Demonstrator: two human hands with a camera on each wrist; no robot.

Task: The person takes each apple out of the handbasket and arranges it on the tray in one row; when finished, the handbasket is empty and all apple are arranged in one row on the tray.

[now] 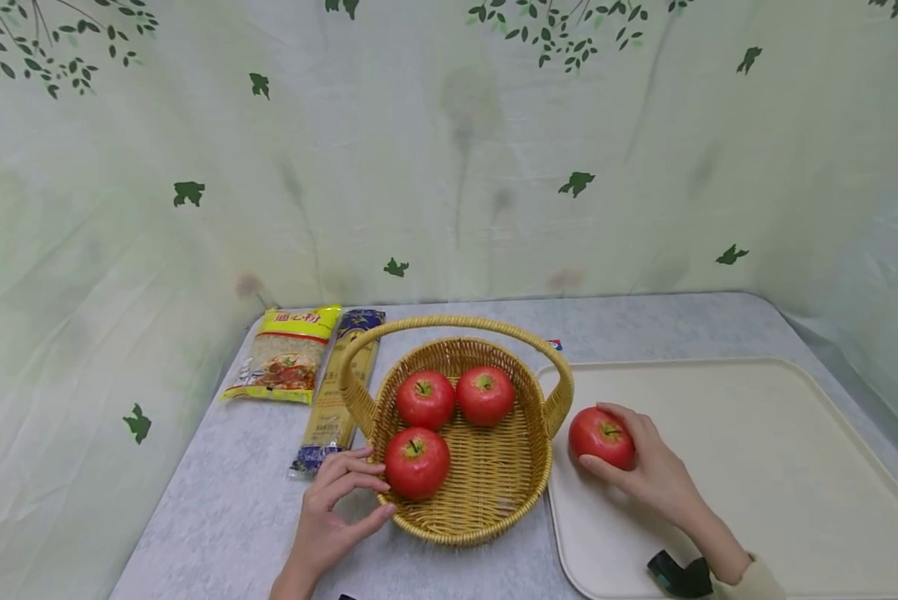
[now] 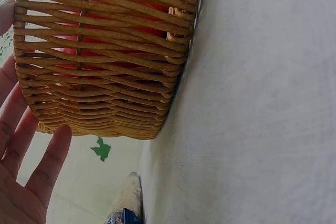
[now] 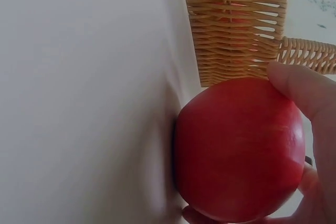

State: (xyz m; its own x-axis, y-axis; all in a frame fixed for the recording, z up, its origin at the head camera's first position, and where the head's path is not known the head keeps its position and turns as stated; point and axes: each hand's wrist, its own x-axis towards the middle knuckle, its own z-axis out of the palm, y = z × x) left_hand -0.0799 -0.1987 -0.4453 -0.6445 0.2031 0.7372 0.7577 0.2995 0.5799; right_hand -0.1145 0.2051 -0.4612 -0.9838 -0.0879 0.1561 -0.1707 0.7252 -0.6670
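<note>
Largest first: a pale leaf-printed curtain (image 1: 389, 183) is hanging behind and to the left of the grey counter (image 1: 209, 483). A cream tray (image 1: 756, 467) is taking up the counter's right side, its far edge running near the counter's far edge. A wicker basket (image 1: 456, 531) is standing just beside the tray's left edge, its hoop handle (image 1: 456, 322) arching over the top. Towards the counter's far left corner, a yellow-topped bag (image 1: 287, 354) is lying flat; a long spaghetti packet (image 1: 336, 408) is lying just right of it, slanting from the far edge towards the basket's left side. The left hand (image 1: 329, 508) is resting its fingertips at the basket's left rim, grip loose, fingers spreading and enclosing nothing. The right hand (image 1: 655, 467) is gripping a single apple (image 1: 595, 433) between thumb and fingers, near the tray's left edge; the apple's underside is meeting or nearly meeting the tray, and whether any gap is opening cannot be told. Three basket apples (image 1: 425, 400) are sitting inside the basket, two towards the far side and one at the near left. Smallest: a red-and-blue scrap (image 1: 555, 343) is showing beyond the tray's far left corner, mostly hidden by the handle.
</note>
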